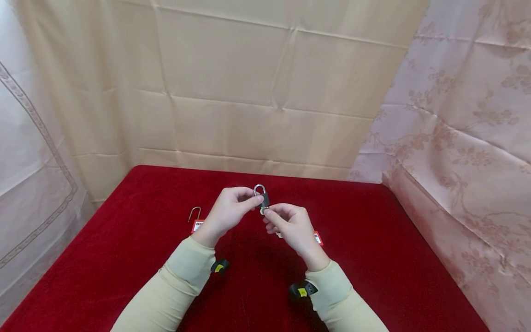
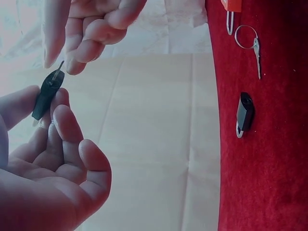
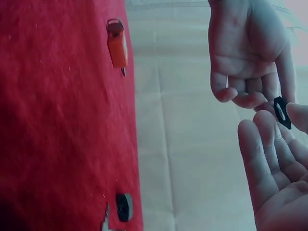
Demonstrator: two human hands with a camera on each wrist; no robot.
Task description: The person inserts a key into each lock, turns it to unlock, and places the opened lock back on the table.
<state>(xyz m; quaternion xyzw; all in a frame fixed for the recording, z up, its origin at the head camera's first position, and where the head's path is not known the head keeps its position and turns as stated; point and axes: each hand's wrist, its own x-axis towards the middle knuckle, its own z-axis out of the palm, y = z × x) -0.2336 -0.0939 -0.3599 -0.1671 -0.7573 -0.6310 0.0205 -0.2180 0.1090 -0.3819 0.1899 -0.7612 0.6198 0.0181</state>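
Note:
A small dark padlock (image 1: 265, 199) with a silver shackle is pinched between the thumb and fingers of my left hand (image 1: 232, 207), above the table. In the left wrist view a key (image 2: 58, 72) stands in the end of that padlock (image 2: 47, 96), opposite the shackle. My right hand (image 1: 292, 226) is close by the key in the head view. From the left wrist, the right thumb and fingers (image 2: 91, 55) lie either side of the key's outer end, with a small gap around it. The right wrist view shows the right thumb (image 3: 299, 117) overlapping the padlock (image 3: 280, 113).
The table has a red cloth (image 1: 352, 276). Behind the left hand lies a red padlock (image 1: 197, 225) with a tall shackle; another red piece (image 1: 318, 237) shows beyond the right wrist. A second dark padlock (image 2: 245, 113) and a key (image 2: 257, 57) on a ring lie on the cloth.

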